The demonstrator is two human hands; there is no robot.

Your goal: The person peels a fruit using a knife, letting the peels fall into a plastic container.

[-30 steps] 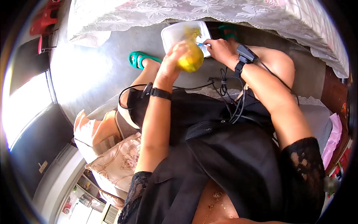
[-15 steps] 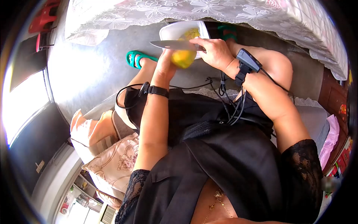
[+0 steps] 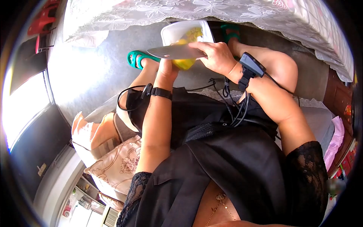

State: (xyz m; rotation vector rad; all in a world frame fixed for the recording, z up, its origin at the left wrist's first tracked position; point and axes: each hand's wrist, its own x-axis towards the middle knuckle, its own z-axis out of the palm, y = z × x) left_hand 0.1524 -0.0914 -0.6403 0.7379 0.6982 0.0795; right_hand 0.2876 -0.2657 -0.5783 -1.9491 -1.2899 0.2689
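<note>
A wide-bladed kitchen knife lies across the top of a yellow fruit with greenish patches. My right hand is closed around the knife's handle, the index finger stretched along the blade's back. From below and the left, my left hand grips the fruit; its fingers are partly hidden behind the blade and the fruit. Just beyond both hands stands a white plastic container with yellow pieces that look like peel inside.
A table with a white lace cloth stands beyond the container. Black cables hang from bands on my wrists over my lap. My feet wear green sandals. Patterned cushions lie at the left, a red stool farther off.
The knife has shifted slightly left and down over the fruit and shows its blade more broadly. The fruit has turned a little in my left hand.
</note>
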